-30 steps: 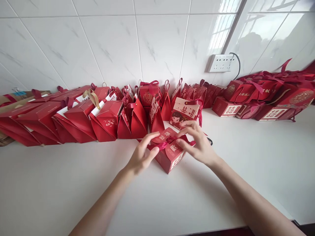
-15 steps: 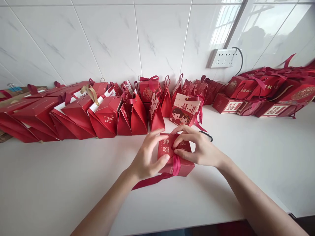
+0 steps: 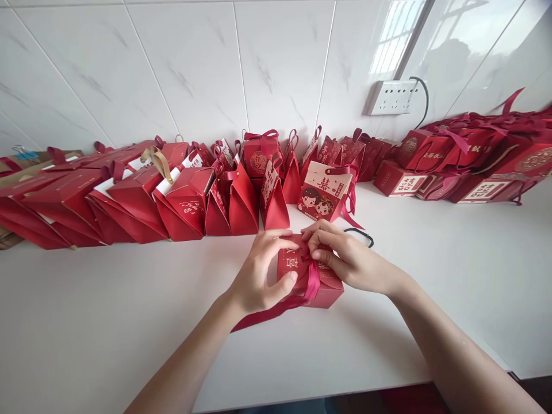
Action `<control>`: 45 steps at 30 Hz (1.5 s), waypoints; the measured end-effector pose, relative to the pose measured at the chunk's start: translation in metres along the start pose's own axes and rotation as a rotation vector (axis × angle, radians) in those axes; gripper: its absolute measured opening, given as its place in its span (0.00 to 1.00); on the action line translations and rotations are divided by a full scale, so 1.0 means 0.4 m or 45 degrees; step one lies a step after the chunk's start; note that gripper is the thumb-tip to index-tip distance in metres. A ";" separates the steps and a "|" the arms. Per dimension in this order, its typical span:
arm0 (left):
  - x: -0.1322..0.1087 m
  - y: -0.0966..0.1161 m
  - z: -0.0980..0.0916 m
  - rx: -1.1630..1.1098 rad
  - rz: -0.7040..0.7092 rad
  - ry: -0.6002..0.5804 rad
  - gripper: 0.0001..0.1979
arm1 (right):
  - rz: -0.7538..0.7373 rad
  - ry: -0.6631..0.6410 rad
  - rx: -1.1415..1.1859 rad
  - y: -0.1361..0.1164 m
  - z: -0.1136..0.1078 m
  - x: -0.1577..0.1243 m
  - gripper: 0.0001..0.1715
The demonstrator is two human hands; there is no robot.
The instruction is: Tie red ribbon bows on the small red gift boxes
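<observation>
A red gift box with pale printed characters sits on the white tabletop in front of me. A dark pink ribbon runs over its top and down its near side, and a loose tail stretches left under my wrist. My left hand spans the box's left side, thumb at the near edge and fingertips at the far edge, steadying it. My right hand is closed at the top middle of the box, thumb and forefinger pinching the ribbon there. The fingers hide part of the lid.
Behind stands a row of red gift boxes with loop handles. A box with two cartoon figures is just beyond my hands. Ribboned boxes are stacked at right. A black cord loop lies near my right hand; a socket strip hangs above.
My right fingers have closed into a tighter pinch on the ribbon. The ribbon on the near side has shifted slightly right and upward. My left hand has stayed almost in place.
</observation>
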State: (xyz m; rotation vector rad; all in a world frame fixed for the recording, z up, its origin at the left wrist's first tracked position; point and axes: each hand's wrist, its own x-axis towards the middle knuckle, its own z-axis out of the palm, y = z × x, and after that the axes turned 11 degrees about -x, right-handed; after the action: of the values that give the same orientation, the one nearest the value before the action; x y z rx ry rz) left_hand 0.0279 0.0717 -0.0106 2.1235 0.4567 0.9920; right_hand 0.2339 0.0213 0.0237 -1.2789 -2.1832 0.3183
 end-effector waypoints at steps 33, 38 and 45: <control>0.014 0.054 -0.018 -0.446 -0.461 -0.031 0.06 | 0.078 0.028 0.638 -0.021 0.068 0.014 0.13; 0.015 0.056 -0.011 -0.483 -0.506 0.137 0.09 | 0.064 -0.035 0.711 -0.028 0.059 0.011 0.08; 0.032 0.039 0.005 -0.960 -0.610 0.693 0.06 | 0.006 -0.114 0.857 -0.035 0.049 0.008 0.11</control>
State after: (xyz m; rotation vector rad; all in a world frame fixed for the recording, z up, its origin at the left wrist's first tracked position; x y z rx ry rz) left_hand 0.0378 0.0677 0.0067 1.0026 0.6788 1.1983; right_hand 0.2111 0.0184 0.0159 -0.8941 -1.8863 1.0251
